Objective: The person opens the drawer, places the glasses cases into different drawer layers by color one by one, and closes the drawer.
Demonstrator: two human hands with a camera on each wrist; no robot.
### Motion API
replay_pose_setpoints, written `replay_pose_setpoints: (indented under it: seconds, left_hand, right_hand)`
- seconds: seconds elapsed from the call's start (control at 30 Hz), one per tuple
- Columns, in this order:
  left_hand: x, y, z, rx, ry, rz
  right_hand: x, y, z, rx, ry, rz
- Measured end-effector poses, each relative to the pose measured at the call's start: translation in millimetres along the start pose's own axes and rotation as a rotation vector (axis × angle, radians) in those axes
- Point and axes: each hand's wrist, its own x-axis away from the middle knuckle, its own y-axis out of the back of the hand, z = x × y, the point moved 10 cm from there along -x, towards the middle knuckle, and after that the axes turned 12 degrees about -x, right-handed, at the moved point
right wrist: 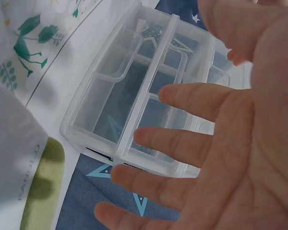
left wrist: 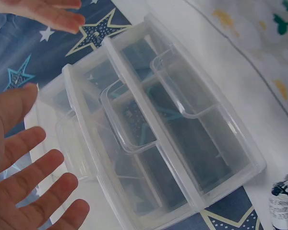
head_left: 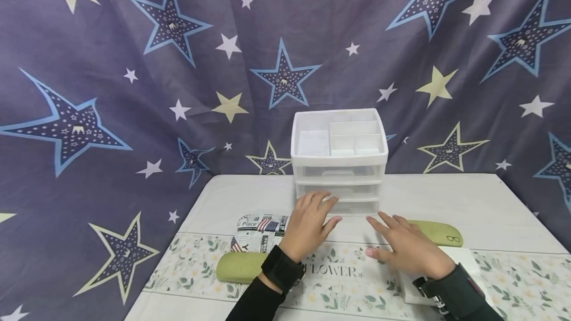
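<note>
Backdrop cloth (head_left: 330,24), purple-grey, creased — hangs behind the table and down past its left and right sides. Print: large blue-outlined stars (head_left: 284,71) and yellow-outlined stars (head_left: 452,150), each with a speckled dark fill; among them, plain stars (head_left: 229,46) in white and pale yellow.

Table (head_left: 437,192), one, white-topped; far edge near the cloth. Across the table's nearer part, a floral band (head_left: 526,281) with green sprigs and yellow blooms — dark lettering (head_left: 336,270), "FLOWER", near the table's middle.

Light: soft, fairly even over the tabletop.
</note>
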Motion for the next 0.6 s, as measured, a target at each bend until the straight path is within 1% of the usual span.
replay_pose_setpoints:
  seconds: [0.17,0.37,0.43,0.5,0.6]
  left_hand:
    - [-7.3,0.4,2.4,-0.011,0.024,-0.051]
    - [-16.4,0.1,12.7,0.091,0.076,-0.114]
    - [-19.7,0.5,18.9,0.117,0.111,-0.135]
    - [-21.9,1.9,27.0,0.120,0.158,-0.164]
    - [-23.5,6.2,42.6,0.127,0.251,-0.227]
  right_hand:
    - [-1,4,0,0.032,0.018,-0.014]
    - [-1,7,1,0.030,0.032,-0.029]
    - [-1,9,1,0.034,0.043,-0.048]
    - [-1,12,2,0.050,0.060,-0.080]
    - [-1,17,5,0.079,0.094,-0.139]
